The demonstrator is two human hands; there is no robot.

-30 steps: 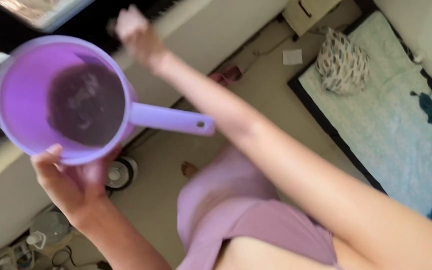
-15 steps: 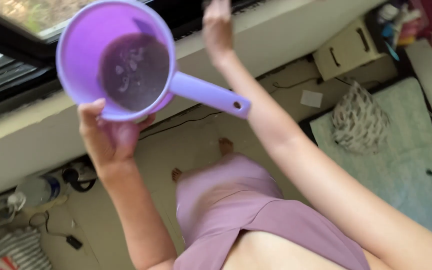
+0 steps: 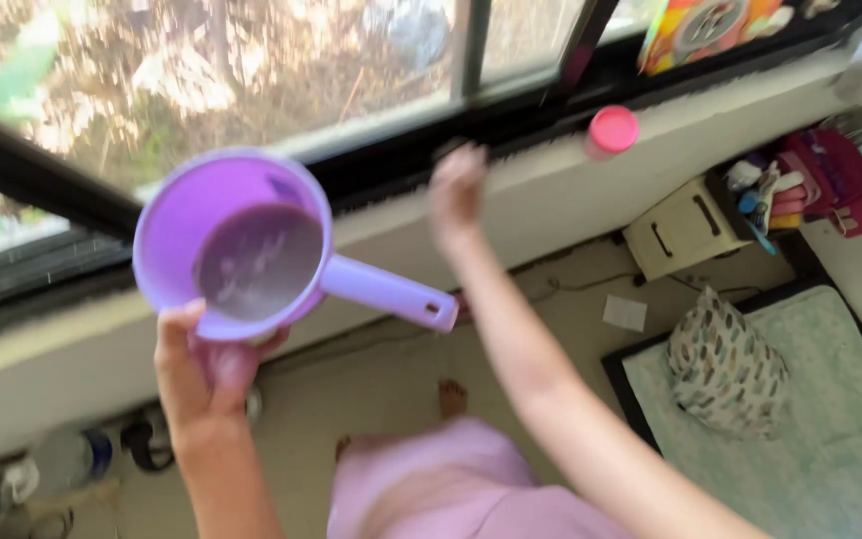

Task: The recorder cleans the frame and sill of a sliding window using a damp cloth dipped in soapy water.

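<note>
The left hand [image 3: 202, 364] grips the rim of a purple water dipper [image 3: 236, 245], fingers closed on it; the right hand [image 3: 456, 195], fingers blurred and unreadable, reaches to the window sill's [image 3: 551, 170] edge, near a pink-capped bottle [image 3: 611, 132].

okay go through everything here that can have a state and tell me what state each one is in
Purple scoop: held up, water inside.
Left hand: gripping the scoop's body from below.
Right hand: raised at the window sill, holding nothing.
Pink-lidded container: upright on the sill, lid on.
Patterned pillow: lying on the mat.

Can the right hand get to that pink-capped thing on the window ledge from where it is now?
Probably yes. The right hand is raised at the ledge, empty and open, with nothing between it and the pink cap further along. The left hand holds the purple scoop.
</note>
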